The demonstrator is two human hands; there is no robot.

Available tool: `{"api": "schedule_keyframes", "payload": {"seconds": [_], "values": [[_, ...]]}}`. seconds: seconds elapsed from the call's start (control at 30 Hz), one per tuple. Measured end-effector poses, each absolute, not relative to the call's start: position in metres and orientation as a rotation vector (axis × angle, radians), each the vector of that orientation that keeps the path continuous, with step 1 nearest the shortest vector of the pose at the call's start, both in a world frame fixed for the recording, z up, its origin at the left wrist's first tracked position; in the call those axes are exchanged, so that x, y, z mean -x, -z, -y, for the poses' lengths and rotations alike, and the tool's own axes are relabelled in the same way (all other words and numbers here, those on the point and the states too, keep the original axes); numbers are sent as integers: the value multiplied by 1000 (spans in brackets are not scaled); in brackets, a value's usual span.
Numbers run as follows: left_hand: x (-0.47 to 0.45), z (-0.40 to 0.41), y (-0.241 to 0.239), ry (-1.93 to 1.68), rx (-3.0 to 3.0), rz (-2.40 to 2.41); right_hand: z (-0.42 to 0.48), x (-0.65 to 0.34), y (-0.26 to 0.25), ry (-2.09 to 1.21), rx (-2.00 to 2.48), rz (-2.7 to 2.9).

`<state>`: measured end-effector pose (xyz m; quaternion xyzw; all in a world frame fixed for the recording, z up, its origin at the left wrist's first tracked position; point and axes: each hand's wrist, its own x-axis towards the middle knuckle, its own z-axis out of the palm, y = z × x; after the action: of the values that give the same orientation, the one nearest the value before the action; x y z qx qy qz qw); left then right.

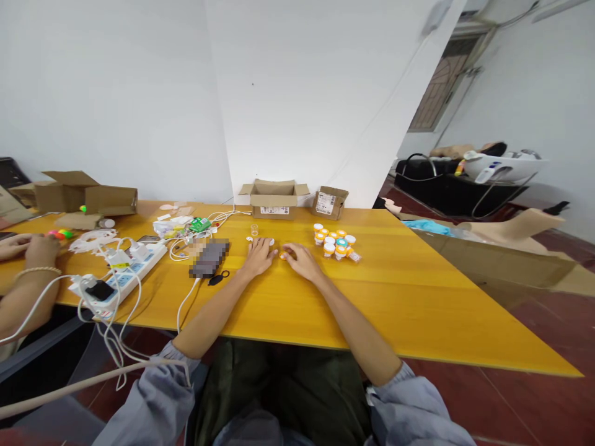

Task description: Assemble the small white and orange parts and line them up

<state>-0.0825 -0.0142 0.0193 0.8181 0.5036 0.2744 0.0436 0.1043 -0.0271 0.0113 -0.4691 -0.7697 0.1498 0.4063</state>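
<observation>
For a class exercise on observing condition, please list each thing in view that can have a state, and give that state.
Left hand: palm down, grip unclear
Right hand: fingers curled, grip unclear
Tubs: grouped, mostly upright
Middle box: open, flaps spread
Left box: open
Small box: unclear whether open
Power strip: plugs inserted

Table (418,291): smooth wood-look top, soft gloss. On table, right: capped tubs (341,243), smooth plastic. On table, left: power strip (142,265), smooth plastic. Table's far edge: open carton (273,201), matt cardboard, paper label. Table's near edge: sleeves (158,396), matt wrinkled cloth.
</observation>
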Motion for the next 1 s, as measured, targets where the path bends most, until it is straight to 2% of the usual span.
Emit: {"api": "schedule_keyframes", "payload": {"seconds": [0.4, 0.57, 0.73, 1.0], "values": [[86, 13, -23, -997, -2432, -1615, 32, -104, -16, -370, 1126, 2006], [82, 18, -31, -1063, -2533, -1334, 28, -104, -14, -443, 1077, 1978], [79, 24, -34, -974, -2647, -989, 24, -106, -14, -540, 1033, 1961], [79, 22, -34, -943, -2652, -898, 25, -105, -15, -615, 975, 1955]]}}
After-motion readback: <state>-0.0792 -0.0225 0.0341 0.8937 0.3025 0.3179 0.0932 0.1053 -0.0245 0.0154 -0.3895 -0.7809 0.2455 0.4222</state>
